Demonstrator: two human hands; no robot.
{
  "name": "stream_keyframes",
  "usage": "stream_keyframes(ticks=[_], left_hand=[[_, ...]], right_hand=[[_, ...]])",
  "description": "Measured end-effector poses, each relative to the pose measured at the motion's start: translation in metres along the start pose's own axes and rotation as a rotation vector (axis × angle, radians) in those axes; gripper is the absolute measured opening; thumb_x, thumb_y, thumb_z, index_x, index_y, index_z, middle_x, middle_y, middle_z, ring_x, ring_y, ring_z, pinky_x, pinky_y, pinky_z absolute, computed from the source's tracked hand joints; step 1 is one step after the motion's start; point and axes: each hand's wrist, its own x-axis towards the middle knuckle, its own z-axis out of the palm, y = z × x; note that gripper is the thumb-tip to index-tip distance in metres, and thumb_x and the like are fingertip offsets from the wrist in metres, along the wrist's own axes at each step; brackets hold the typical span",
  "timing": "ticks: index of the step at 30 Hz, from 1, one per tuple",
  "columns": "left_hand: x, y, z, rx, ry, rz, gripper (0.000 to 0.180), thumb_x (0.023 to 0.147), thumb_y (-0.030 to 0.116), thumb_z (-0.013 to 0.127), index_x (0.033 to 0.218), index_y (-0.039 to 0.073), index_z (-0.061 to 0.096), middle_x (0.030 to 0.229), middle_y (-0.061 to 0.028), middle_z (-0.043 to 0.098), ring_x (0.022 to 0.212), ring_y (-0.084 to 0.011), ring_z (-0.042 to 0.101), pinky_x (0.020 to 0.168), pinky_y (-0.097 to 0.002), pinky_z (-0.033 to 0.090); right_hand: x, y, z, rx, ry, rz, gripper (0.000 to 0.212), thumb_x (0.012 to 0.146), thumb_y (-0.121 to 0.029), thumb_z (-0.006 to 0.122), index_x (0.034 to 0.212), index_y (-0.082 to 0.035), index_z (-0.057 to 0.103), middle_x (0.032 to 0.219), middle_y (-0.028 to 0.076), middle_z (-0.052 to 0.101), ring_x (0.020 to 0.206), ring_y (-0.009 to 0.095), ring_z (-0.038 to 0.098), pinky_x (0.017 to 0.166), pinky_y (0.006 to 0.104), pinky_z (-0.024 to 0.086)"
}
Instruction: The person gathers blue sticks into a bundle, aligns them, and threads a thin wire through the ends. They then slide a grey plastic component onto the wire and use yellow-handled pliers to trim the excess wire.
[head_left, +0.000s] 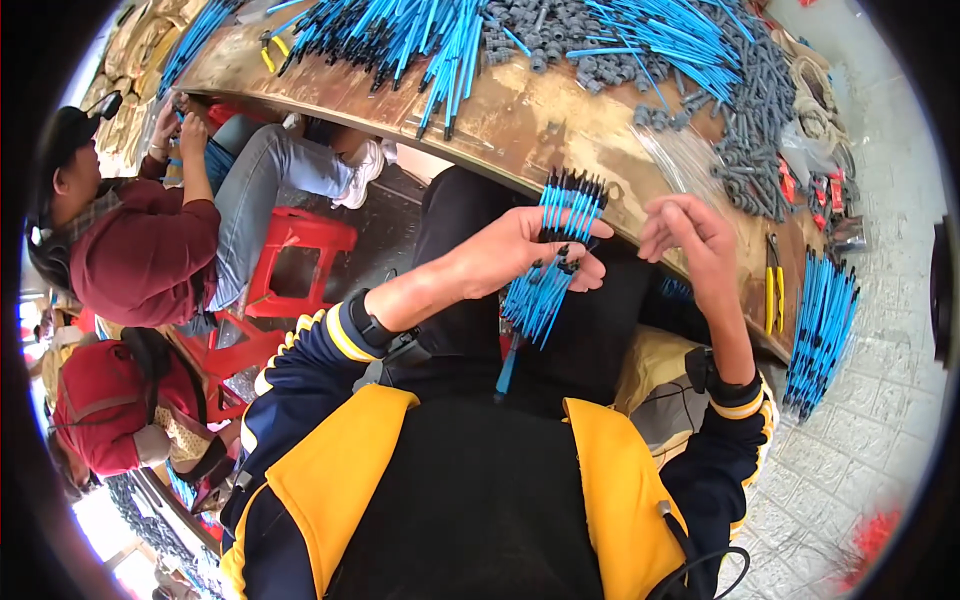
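Note:
A bundle of thin blue rods with black tips (540, 295) stands over my lap, held by my left hand (530, 245). Its thumb and fingers wrap the middle of the bundle, and rods stick out above and below. Just right of it, apart from the bundle, is my right hand (692, 240), with its fingers curled in toward the thumb. Whatever those fingertips may pinch is too small to make out. Past both hands runs the edge of the wooden table (500, 110), and clear thin plastic strips or bags (680, 160) lie on it near my right hand.
Piles of blue rods (400, 40) and grey plastic fittings (745, 150) cover the table's far side. Yellow-handled pliers (774, 295) lie at right, beside another rod bundle (822, 330). At left, a seated person in maroon (140, 240) works near a red stool (300, 260).

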Motion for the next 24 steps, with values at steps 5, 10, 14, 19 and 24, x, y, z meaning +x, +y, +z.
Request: stream_keyframes(ticks=[5,10,14,19,24], left_hand=[[0.030,-0.014,0.002,0.822,0.064,0.471,0.035,0.100,0.004,0.053,0.135,0.004,0.055,0.113,-0.0122,0.069,0.109,-0.0202,0.065,0.098,-0.0348,0.052],[0.034,-0.004,0.016,0.446,0.020,0.339,0.035,0.099,0.000,0.053,0.134,0.003,0.056,0.112,-0.0120,0.070,0.108,-0.0188,0.066,0.096,-0.0335,0.053],[0.029,-0.008,0.016,0.419,-0.005,0.300,0.035,0.098,0.000,0.055,0.133,0.003,0.057,0.114,-0.0111,0.069,0.105,-0.0188,0.067,0.095,-0.0333,0.054],[-0.005,-0.035,0.030,0.383,0.184,0.129,0.030,0.097,0.001,0.058,0.127,0.000,0.060,0.111,-0.0107,0.070,0.102,-0.0188,0.068,0.094,-0.0331,0.054],[0.014,-0.037,0.028,0.461,0.177,0.102,0.029,0.097,-0.001,0.057,0.125,-0.003,0.060,0.107,-0.0112,0.071,0.101,-0.0180,0.068,0.092,-0.0317,0.054]], right_hand=[[-0.018,0.000,0.028,-0.093,0.186,-0.190,0.027,0.096,-0.006,0.059,0.121,0.003,0.059,0.106,0.009,0.065,0.090,0.015,0.064,0.078,0.0276,0.051],[-0.014,-0.010,0.030,-0.284,0.210,-0.453,0.039,0.089,0.000,0.066,0.128,0.000,0.058,0.121,0.008,0.059,0.101,0.013,0.058,0.085,0.0264,0.048],[-0.015,-0.009,0.032,-0.379,0.142,-0.450,0.041,0.088,0.000,0.068,0.128,-0.003,0.060,0.120,0.007,0.058,0.101,0.012,0.057,0.084,0.0253,0.047],[-0.046,0.006,0.015,-0.310,-0.006,0.025,0.036,0.090,-0.006,0.067,0.126,-0.006,0.062,0.112,0.004,0.058,0.097,0.010,0.056,0.080,0.0241,0.047],[-0.048,0.031,-0.034,-0.565,0.186,0.180,0.027,0.090,-0.011,0.068,0.117,-0.007,0.064,0.101,0.006,0.061,0.089,0.015,0.059,0.074,0.0272,0.048]])
